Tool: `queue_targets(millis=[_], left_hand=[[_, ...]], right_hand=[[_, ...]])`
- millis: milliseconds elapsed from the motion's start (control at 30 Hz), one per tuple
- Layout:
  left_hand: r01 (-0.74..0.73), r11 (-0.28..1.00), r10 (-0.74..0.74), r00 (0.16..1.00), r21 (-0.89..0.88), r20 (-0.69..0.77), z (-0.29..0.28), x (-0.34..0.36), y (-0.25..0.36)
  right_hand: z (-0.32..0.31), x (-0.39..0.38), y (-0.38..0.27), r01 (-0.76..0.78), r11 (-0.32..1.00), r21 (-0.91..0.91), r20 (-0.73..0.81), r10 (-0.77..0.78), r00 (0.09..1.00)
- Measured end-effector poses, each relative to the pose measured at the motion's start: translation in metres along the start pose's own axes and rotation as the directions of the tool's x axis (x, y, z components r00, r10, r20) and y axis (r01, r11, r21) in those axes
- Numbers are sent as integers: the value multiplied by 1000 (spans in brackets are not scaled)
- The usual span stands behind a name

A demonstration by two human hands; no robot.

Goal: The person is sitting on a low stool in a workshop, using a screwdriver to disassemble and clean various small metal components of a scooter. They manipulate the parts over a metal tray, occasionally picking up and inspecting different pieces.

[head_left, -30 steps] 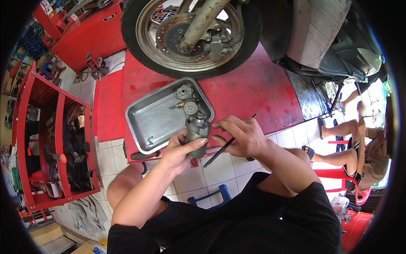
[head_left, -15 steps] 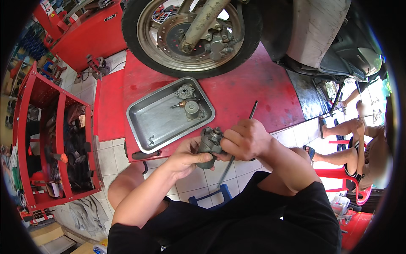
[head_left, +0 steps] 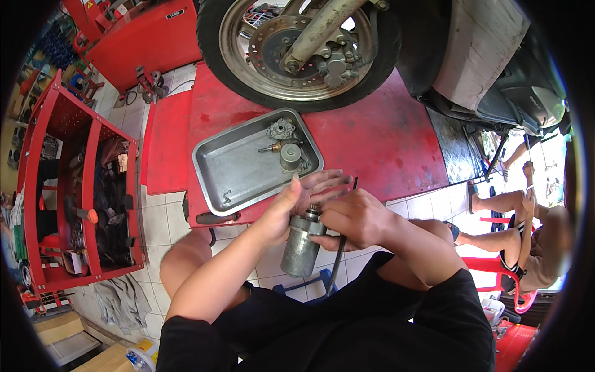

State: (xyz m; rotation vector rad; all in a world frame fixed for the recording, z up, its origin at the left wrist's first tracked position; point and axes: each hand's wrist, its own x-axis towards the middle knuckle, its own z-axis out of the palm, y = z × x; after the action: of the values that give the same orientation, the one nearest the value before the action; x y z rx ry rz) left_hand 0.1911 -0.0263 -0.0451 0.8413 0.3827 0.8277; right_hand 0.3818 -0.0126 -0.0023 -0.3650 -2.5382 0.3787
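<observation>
A grey cylindrical starter motor point(head_left: 301, 253) hangs tilted in front of me, its short shaft pointing up. My right hand point(head_left: 358, 218) is closed, pinching the motor near its top end. A slim dark metal rod point(head_left: 336, 265) is also gripped in that hand, slanting down past the motor. My left hand point(head_left: 291, 208) is open beside the motor's upper end, fingers stretched out and thumb raised. Beyond the hands lies a metal tray point(head_left: 214, 180) holding a round metal housing point(head_left: 281, 129), a shafted part point(head_left: 270, 148), a metal cup-shaped part point(head_left: 290, 156) and small bolts point(head_left: 227, 196).
The tray sits on a red lift platform point(head_left: 372, 149), under a motorcycle's front wheel point(head_left: 260, 94). A dark-handled tool point(head_left: 217, 218) lies at the platform's near edge. A red tool rack point(head_left: 87, 186) stands left. Another person point(head_left: 539, 248) sits at the right.
My left hand has let go of the motor and spread its fingers. The motor has turned to hang lengthwise from my right hand, and the rod has moved lower.
</observation>
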Motion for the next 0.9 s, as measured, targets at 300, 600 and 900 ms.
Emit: queue_targets(millis=[300,600,900], left_hand=[[162,798,-234,971,-580,-49,-7,-7,-23],[-8,615,-376,876,-788,-302,-21,-8,-44],[-347,748,-181,714,-566,-676,-48,-13,16]], right_hand=[[-4,9,13,-524,826,205,162,500,851],[-20,5,24,-592,805,42,-156,590,792],[8,-13,51,-582,813,-11,-151,574,805]])
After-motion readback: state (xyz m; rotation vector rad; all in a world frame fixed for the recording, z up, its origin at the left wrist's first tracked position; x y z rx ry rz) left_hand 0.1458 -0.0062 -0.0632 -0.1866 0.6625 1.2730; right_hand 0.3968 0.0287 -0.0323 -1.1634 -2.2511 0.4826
